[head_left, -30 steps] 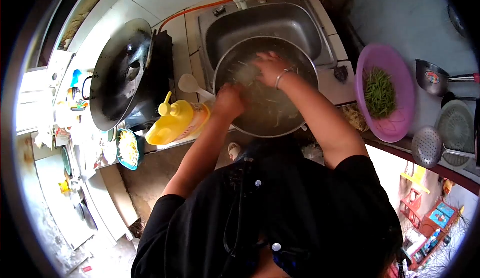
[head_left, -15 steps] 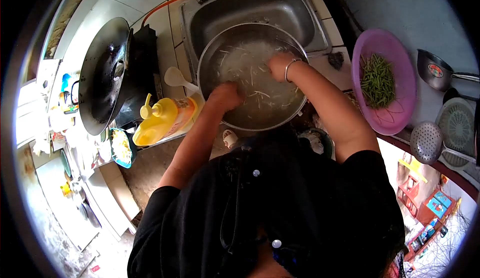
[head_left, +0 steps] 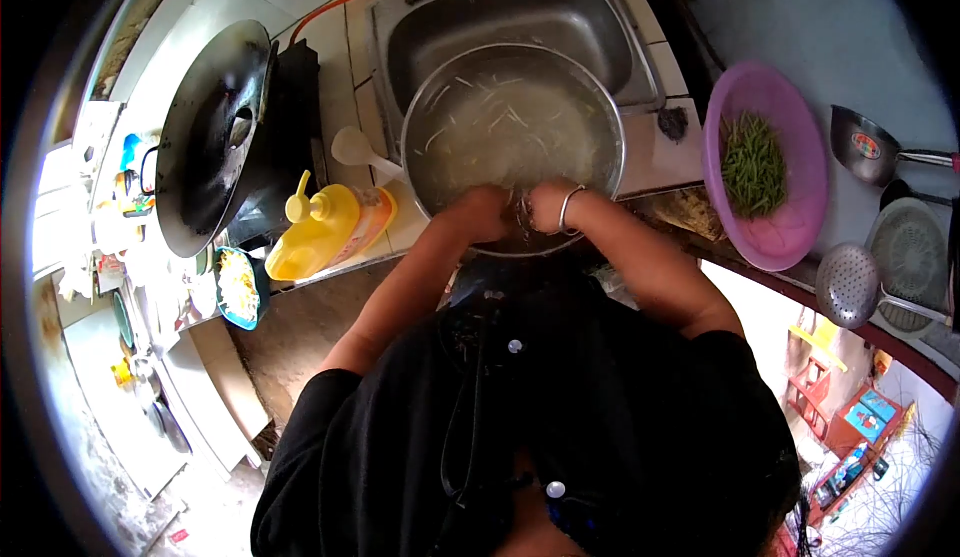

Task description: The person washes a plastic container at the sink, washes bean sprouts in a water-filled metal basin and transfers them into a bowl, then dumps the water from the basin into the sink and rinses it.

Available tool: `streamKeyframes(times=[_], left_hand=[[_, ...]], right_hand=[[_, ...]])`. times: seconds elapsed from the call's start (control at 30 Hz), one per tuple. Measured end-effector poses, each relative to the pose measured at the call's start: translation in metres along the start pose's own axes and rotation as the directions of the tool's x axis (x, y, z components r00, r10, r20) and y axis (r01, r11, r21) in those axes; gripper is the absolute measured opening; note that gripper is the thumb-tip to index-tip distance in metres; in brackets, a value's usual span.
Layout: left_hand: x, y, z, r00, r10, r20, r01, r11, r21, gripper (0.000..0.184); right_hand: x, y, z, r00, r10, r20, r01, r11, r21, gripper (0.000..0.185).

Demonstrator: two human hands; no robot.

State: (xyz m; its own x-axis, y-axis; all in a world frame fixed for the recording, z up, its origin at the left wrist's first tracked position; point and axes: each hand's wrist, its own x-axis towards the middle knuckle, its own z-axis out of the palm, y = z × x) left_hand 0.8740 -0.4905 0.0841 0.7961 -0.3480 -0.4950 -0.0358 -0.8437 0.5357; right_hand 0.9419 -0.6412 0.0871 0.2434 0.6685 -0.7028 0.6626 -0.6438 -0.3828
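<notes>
A wide metal basin (head_left: pixel 612 122) of cloudy water stands partly over the sink, with thin pale shreds (head_left: pixel 515 117) floating in it. Both my hands are in the water close to the basin's near rim, almost touching. My left hand (head_left: pixel 484 213) is curled with its knuckles up, its fingertips lost in the murky water. Beside it, my right hand (head_left: pixel 549 206), with a silver bangle at the wrist, is curled toward the left one. A few thin strands show between the two hands; what the fingers hold is hidden.
Behind the basin is a steel sink (head_left: pixel 625 32). To the left are a wok (head_left: pixel 205 147), a white ladle (head_left: pixel 355 147), a yellow pump bottle (head_left: pixel 325 232) and a teal bowl (head_left: pixel 262 302) of pale shreds. A purple basin (head_left: pixel 810 187) of green beans and a strainer (head_left: pixel 848 285) lie right.
My right hand has come from the basin's far right side toward me, and my left has shifted slightly right and down. They now meet at the near rim.
</notes>
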Motion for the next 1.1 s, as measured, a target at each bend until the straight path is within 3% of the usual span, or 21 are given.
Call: streamKeyframes(times=[0.03,0.17,0.27,0.33,0.37,0.4,0.43,0.47,0.5,0.53,0.57,0.63,0.8,0.87,0.93,1.0,1.07,1.1], left_hand=[[-0.004,0.003,-0.005,0.997,0.021,0.071,-0.022,1.000,0.011,0.036],[-0.002,-0.015,0.008,0.998,0.046,0.037,-0.043,0.996,-0.084,0.037],[0.005,-0.034,0.018,0.996,0.023,-0.086,-0.030,0.996,-0.089,0.034],[0.010,-0.042,0.020,0.984,-0.019,-0.178,0.031,0.997,0.064,0.034],[0.010,-0.048,0.022,0.984,-0.020,-0.178,0.031,0.998,0.062,0.034],[0.001,-0.039,0.006,0.973,-0.055,-0.224,0.041,0.997,-0.067,0.033],[-0.008,-0.030,-0.009,0.960,-0.096,-0.263,0.045,0.980,-0.194,0.033],[-0.016,-0.020,-0.024,0.960,-0.098,-0.263,0.046,0.980,-0.195,0.033],[-0.023,-0.011,-0.038,0.951,-0.137,-0.277,0.063,0.964,-0.259,0.034],[-0.027,-0.007,-0.046,0.941,-0.176,-0.289,0.078,0.944,-0.321,0.034],[-0.027,-0.009,-0.046,0.940,-0.177,-0.291,0.079,0.945,-0.318,0.034],[-0.026,-0.011,-0.047,0.874,-0.001,-0.486,-0.101,0.978,-0.183,0.032],[-0.030,0.002,-0.051,0.832,0.120,-0.542,-0.215,0.970,-0.115,0.027],[-0.031,0.009,-0.049,0.824,0.167,-0.542,-0.251,0.964,-0.083,0.027],[-0.033,0.020,-0.043,0.791,0.257,-0.555,-0.380,0.918,-0.117,0.032],[-0.042,0.029,-0.042,0.825,0.200,-0.529,-0.291,0.952,-0.095,0.036],[-0.054,0.034,-0.045,0.709,0.321,-0.628,-0.434,0.900,-0.030,0.038],[-0.059,0.034,-0.046,0.708,0.320,-0.629,-0.431,0.902,-0.026,0.038]], right_hand=[[0.002,-0.004,0.004,0.999,0.003,-0.045,-0.002,1.000,0.031,0.028],[0.019,-0.017,0.014,0.993,0.011,-0.118,0.009,0.986,0.166,0.028],[0.027,-0.024,0.021,0.986,0.111,-0.120,-0.070,0.951,0.301,0.031],[0.027,-0.029,0.030,0.884,0.310,-0.349,-0.010,0.760,0.650,0.029],[0.037,-0.023,0.040,0.885,0.309,-0.348,-0.010,0.760,0.649,0.029],[0.053,-0.013,0.055,0.888,0.308,-0.341,0.160,0.488,0.858,0.027],[0.061,-0.008,0.063,0.891,0.305,-0.335,0.305,0.144,0.942,0.025],[0.051,-0.015,0.055,0.892,0.304,-0.334,0.304,0.144,0.942,0.025],[0.031,-0.029,0.035,0.904,0.318,-0.286,0.361,-0.210,0.908,0.023],[0.019,-0.037,0.024,0.919,0.314,-0.238,0.378,-0.536,0.755,0.021],[0.027,-0.030,0.027,0.935,0.263,-0.240,0.353,-0.599,0.718,0.021],[0.029,-0.028,0.025,0.935,0.245,-0.257,0.355,-0.651,0.671,0.022],[0.035,-0.025,0.025,0.930,0.179,-0.322,0.345,-0.731,0.589,0.027],[0.042,-0.022,0.028,0.944,0.019,-0.329,0.210,-0.804,0.557,0.030],[0.045,-0.030,0.028,0.916,0.030,-0.400,0.240,-0.840,0.487,0.030],[0.042,-0.037,0.025,0.883,0.042,-0.468,0.261,-0.872,0.415,0.031],[0.029,-0.041,0.021,0.861,0.100,-0.499,0.349,-0.830,0.435,0.032],[0.031,-0.040,0.021,0.859,0.095,-0.502,0.347,-0.830,0.436,0.032]])
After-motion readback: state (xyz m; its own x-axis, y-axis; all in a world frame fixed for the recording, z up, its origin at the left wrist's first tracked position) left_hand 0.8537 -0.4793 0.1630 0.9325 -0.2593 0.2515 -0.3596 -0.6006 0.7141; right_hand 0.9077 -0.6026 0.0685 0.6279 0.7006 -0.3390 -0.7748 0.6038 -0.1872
